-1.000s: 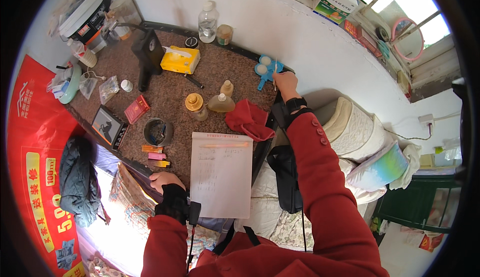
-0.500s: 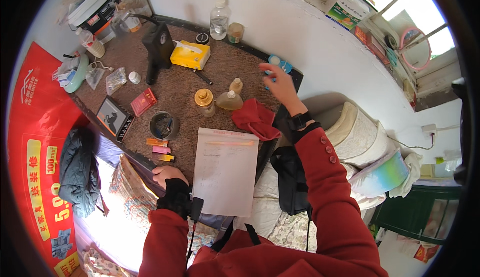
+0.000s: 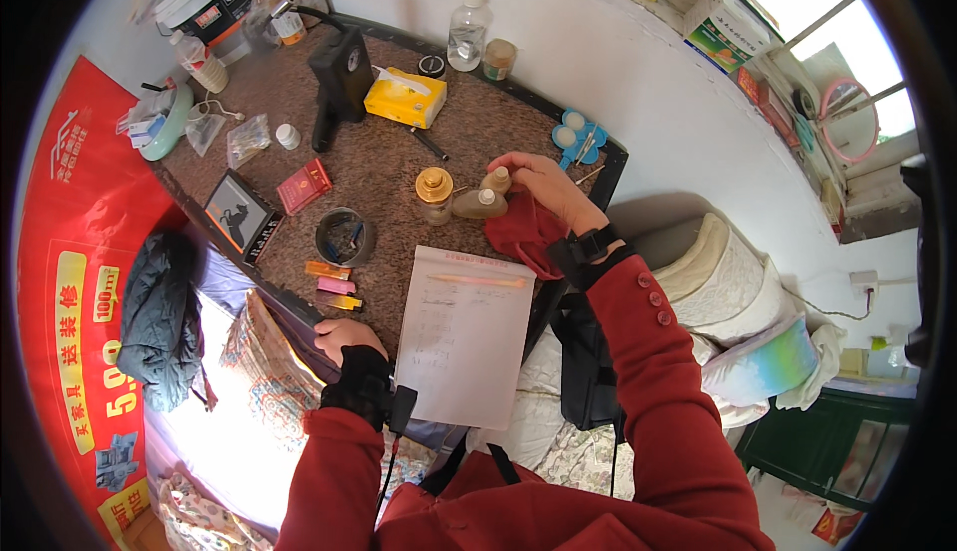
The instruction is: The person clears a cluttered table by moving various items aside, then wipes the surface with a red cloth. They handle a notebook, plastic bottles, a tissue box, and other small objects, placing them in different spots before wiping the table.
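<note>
My right hand [image 3: 539, 189] reaches over the brown tabletop, its fingers closed about the neck of a small beige bottle [image 3: 495, 180]. Touching that bottle is a flat, rounded bottle [image 3: 480, 204] with a pale cap; a clear bottle with a gold lid [image 3: 435, 195] stands to its left. Under my right palm lies a crumpled dark red cloth [image 3: 522, 234]. My left hand [image 3: 349, 336] is curled at the table's near-left edge, partly hidden by its black wrist strap. Beside it lie several lighters [image 3: 334, 286] in orange, pink and yellow.
A written paper sheet [image 3: 464, 342] with a pencil overhangs the front edge. Around the table stand a dark round container [image 3: 344, 235], a red box [image 3: 304, 186], a yellow tissue pack [image 3: 406, 98], a black handled device [image 3: 341, 75], a clear bottle [image 3: 467, 33] and a blue tray [image 3: 572, 134].
My right hand has moved left and nearer, from beside the blue tray to the small beige bottle. The view has shifted slightly; my left hand stays at the table edge.
</note>
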### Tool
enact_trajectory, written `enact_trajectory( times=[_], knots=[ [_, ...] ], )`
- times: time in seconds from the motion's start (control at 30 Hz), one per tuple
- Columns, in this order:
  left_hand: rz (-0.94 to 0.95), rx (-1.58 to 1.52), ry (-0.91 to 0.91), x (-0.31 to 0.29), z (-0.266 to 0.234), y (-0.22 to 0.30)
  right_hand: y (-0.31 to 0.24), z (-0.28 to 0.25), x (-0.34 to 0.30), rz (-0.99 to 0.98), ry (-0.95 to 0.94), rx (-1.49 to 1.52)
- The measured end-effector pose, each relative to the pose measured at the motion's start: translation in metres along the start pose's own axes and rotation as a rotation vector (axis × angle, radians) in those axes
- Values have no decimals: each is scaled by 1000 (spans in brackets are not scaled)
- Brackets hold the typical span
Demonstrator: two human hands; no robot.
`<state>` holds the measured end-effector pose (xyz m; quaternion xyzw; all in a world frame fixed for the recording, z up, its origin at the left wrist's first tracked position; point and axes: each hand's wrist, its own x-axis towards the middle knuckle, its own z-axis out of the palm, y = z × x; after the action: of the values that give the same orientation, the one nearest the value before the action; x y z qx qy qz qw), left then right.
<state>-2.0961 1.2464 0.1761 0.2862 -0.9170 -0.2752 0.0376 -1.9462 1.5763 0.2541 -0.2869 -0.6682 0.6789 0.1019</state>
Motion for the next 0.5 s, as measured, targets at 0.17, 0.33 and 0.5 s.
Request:
enact_trajectory(
  times=[0.17,0.33,0.5],
  knots=[
    [9,6,17,-1,-2,3,-17,-3,33,-241,48,-411],
    [27,1,67,-3,-1,2,-41,3,84,-19,-420,-644],
    [18,27,61,-3,0,1,-44,18,106,54,-657,-789]
  ],
)
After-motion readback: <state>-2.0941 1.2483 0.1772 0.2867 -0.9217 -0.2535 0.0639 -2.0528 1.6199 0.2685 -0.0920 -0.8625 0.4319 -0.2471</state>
